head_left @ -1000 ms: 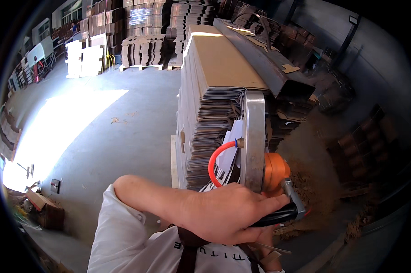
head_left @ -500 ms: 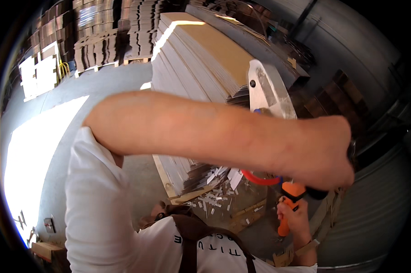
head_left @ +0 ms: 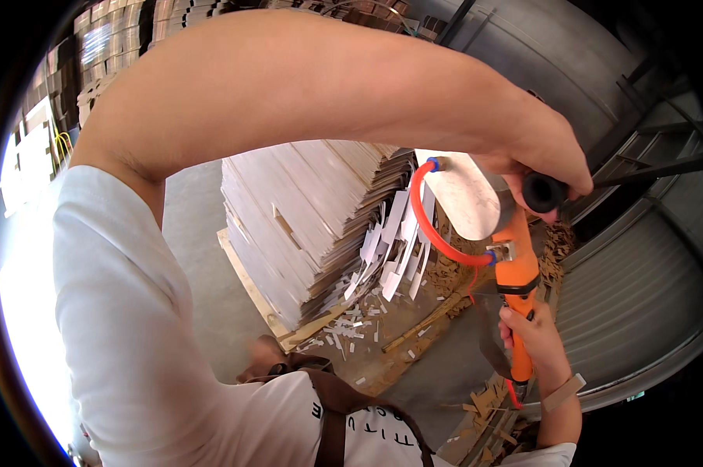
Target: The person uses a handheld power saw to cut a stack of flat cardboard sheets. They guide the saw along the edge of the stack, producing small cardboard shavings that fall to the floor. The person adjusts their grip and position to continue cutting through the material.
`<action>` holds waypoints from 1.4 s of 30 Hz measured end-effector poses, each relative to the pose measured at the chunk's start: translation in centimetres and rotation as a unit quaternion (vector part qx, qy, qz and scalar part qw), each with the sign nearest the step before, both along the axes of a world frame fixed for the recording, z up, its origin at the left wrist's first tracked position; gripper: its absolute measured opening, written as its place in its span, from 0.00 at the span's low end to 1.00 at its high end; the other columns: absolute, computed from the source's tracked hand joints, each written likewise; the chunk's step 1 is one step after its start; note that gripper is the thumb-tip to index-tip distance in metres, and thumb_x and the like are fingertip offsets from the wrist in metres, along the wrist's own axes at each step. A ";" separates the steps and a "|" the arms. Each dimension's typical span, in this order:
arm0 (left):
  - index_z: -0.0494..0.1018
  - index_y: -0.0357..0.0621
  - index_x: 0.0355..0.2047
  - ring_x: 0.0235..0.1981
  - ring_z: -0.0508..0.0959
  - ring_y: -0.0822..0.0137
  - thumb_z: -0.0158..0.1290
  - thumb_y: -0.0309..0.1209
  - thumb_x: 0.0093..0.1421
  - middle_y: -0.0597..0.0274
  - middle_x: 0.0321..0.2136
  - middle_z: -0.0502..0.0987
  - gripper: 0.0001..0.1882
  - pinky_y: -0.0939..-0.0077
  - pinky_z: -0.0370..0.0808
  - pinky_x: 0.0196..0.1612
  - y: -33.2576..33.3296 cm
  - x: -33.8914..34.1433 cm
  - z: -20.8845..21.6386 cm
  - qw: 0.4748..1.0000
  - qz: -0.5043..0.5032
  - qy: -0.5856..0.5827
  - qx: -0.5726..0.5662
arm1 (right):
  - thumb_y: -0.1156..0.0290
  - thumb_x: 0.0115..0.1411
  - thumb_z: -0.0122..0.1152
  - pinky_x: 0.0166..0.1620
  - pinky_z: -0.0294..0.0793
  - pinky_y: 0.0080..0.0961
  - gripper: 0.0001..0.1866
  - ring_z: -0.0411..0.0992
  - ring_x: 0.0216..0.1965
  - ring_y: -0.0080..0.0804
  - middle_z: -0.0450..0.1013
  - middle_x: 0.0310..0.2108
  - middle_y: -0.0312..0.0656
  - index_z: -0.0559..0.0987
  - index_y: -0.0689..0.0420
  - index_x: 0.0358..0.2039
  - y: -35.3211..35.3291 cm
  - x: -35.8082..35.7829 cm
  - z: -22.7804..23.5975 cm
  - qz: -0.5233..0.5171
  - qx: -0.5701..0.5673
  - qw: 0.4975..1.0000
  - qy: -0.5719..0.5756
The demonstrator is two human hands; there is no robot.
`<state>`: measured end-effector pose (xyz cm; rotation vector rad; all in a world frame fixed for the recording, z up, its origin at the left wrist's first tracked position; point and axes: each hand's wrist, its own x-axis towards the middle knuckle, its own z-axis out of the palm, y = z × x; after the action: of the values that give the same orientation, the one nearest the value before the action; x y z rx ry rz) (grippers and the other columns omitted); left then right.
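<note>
My left arm reaches across the upper view, and my left hand is closed around a black round-ended grip of a hand-held power tool. Below it, my right hand wraps around the orange body of this power tool. A pale metal head with a rounded end juts out at the tool's upper left. From the head a red hose loops down to a fitting on the orange body. Left of the tool rises a tall stack of white-faced cardboard sheets, its top partly hidden by my forearm.
Loose white strips hang at the stack's near right corner, with scraps strewn on the floor below. The stack rests on a wooden pallet. A ribbed metal surface curves along the right. More cardboard piles stand behind.
My left arm has risen in view, exposing more of the tool and its hose. The metal head has come lower, and the orange body now shows at greater length. Both hands keep hold.
</note>
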<state>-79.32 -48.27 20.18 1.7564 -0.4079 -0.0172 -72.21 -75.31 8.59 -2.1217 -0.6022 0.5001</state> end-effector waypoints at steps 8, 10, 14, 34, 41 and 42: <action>0.75 0.34 0.28 0.25 0.79 0.72 0.57 0.32 0.54 0.59 0.25 0.78 0.11 0.81 0.78 0.30 1.3 -0.2 -0.3 0.999 0.021 0.017 0.019 | 0.66 0.60 0.62 0.22 0.68 0.20 0.11 0.68 0.18 0.22 0.71 0.20 0.37 0.74 0.60 0.29 0.8 -1.5 1.4 0.001 -0.024 1.000 0.013; 0.75 0.35 0.27 0.25 0.79 0.72 0.57 0.33 0.54 0.60 0.24 0.78 0.11 0.80 0.77 0.30 1.4 -0.2 -0.2 0.998 0.027 0.009 0.048 | 0.66 0.61 0.62 0.22 0.68 0.19 0.11 0.68 0.18 0.22 0.71 0.20 0.37 0.74 0.61 0.29 1.1 -1.4 1.2 0.014 -0.013 1.000 0.014; 0.75 0.37 0.24 0.23 0.77 0.73 0.57 0.33 0.54 0.62 0.22 0.78 0.10 0.80 0.74 0.28 1.2 -0.2 -0.7 1.000 0.009 0.024 -0.003 | 0.66 0.60 0.62 0.22 0.68 0.20 0.11 0.69 0.18 0.22 0.71 0.20 0.37 0.74 0.61 0.30 0.2 -1.6 1.3 -0.016 -0.034 0.999 0.011; 0.76 0.34 0.27 0.21 0.77 0.71 0.54 0.31 0.56 0.59 0.21 0.78 0.10 0.78 0.75 0.25 1.8 -0.9 -0.6 0.999 0.026 0.017 -0.007 | 0.66 0.60 0.63 0.23 0.70 0.20 0.12 0.70 0.20 0.21 0.71 0.20 0.37 0.74 0.62 0.33 1.0 -1.4 1.9 0.000 -0.053 0.999 0.003; 0.76 0.33 0.28 0.22 0.78 0.71 0.55 0.32 0.56 0.58 0.22 0.79 0.11 0.77 0.76 0.24 1.7 -1.0 -1.1 0.999 0.031 0.016 -0.012 | 0.66 0.60 0.64 0.22 0.69 0.19 0.13 0.69 0.18 0.21 0.71 0.19 0.36 0.74 0.62 0.34 0.8 -1.2 1.6 -0.009 -0.036 0.999 -0.002; 0.76 0.34 0.28 0.22 0.78 0.71 0.56 0.32 0.56 0.58 0.23 0.79 0.11 0.77 0.76 0.25 1.7 -1.2 -1.2 0.999 0.038 0.024 -0.002 | 0.66 0.60 0.64 0.22 0.69 0.19 0.13 0.69 0.18 0.21 0.71 0.19 0.36 0.74 0.62 0.34 0.6 -1.2 1.5 -0.015 -0.045 0.999 0.002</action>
<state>-80.56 -46.57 18.99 1.7635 -0.3065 -0.0047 -73.45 -74.70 10.13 -2.2104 -0.5555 0.5229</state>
